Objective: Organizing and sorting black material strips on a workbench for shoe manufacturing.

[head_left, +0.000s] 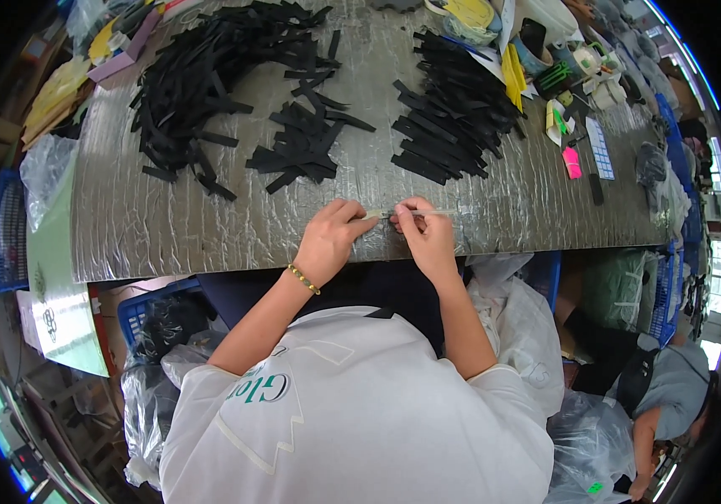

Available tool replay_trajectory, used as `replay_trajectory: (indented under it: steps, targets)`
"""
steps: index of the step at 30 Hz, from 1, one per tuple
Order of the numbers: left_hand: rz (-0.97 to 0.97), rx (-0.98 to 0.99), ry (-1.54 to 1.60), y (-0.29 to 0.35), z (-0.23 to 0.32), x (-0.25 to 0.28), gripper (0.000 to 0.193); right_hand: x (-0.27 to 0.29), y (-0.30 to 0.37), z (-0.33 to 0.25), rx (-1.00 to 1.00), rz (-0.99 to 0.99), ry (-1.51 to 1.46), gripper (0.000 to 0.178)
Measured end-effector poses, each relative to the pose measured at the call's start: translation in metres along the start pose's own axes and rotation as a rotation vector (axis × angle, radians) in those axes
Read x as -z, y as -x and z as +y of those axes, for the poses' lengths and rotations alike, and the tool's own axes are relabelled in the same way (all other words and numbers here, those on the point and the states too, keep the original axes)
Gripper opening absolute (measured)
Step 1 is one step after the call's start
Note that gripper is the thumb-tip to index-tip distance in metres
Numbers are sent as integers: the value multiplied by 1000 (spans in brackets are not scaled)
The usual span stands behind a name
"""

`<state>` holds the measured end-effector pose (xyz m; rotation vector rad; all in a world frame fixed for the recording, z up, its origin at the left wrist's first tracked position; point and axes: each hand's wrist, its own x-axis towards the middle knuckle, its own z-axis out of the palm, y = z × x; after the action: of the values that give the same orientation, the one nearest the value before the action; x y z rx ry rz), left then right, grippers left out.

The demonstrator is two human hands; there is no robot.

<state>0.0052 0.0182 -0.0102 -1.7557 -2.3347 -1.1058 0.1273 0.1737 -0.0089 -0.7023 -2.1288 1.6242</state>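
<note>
Nearest to me is my white shirt (394, 403), then my two bare forearms reaching forward; to either side, low down, are clear plastic bags (592, 441). My hands meet just above the near edge of the table, close to its middle; between them is a thin pale strip (443, 212), its long axis running left to right, nearly parallel with the edge, one end poking out past my right fingers and pointing right; a small dark bit shows where my fingertips nearly meet, too small to make out. My left hand (331, 239), a beaded bracelet (303, 280) on its wrist, has thumb and fingers drawn together, pinching the strip's left part; my right hand (428, 239) is curled, thumb and forefinger pinching it further right.

The table (234, 235) has a wrinkled, silvery covering; beyond my hands lie a small loose pile of black strips (302, 143), a neater stack (453, 126) to its right and a large curving heap (197, 80) to its left; at the right are a pink piece (572, 162) and a pale gridded card (599, 149); off to my right is another person (684, 391) in a grey top.
</note>
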Motion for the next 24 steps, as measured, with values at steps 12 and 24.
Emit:
replay_trajectory:
  steps: [12,24]
  targets:
    - [5,-1,-19,1,0,-1,31,-1,1,-6,57,-8,115,20]
    - [33,99,71,2,-1,-2,32,-5,5,-10,113,-47,43,19]
